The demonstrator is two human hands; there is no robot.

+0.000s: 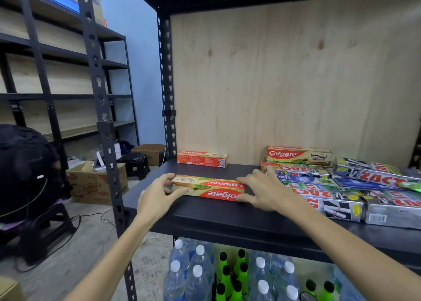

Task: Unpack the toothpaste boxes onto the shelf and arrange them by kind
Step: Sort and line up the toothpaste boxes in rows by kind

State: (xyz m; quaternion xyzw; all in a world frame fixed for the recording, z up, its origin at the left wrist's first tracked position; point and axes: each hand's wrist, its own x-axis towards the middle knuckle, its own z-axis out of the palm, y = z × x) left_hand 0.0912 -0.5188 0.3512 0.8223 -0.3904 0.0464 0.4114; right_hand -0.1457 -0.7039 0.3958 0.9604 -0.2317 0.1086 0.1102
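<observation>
A red and beige Colgate box (210, 188) lies lengthwise near the front of the black shelf (227, 218). My left hand (159, 192) grips its left end and my right hand (259, 190) grips its right end. Another Colgate box (201, 159) lies at the back left against the plywood wall. A third Colgate box (298, 156) sits on top of a pile at the back right. Silver and red Zact boxes (355, 196) and a blue Safi box (305, 179) lie jumbled on the right side of the shelf.
Water bottles (196, 273) and green bottles (230, 275) stand on the level below. The black upright post (107, 141) rises to the left of my left arm. Cardboard cartons (95, 182) and a dark stool (136, 164) sit on the floor at left, beside a seated person (25, 171).
</observation>
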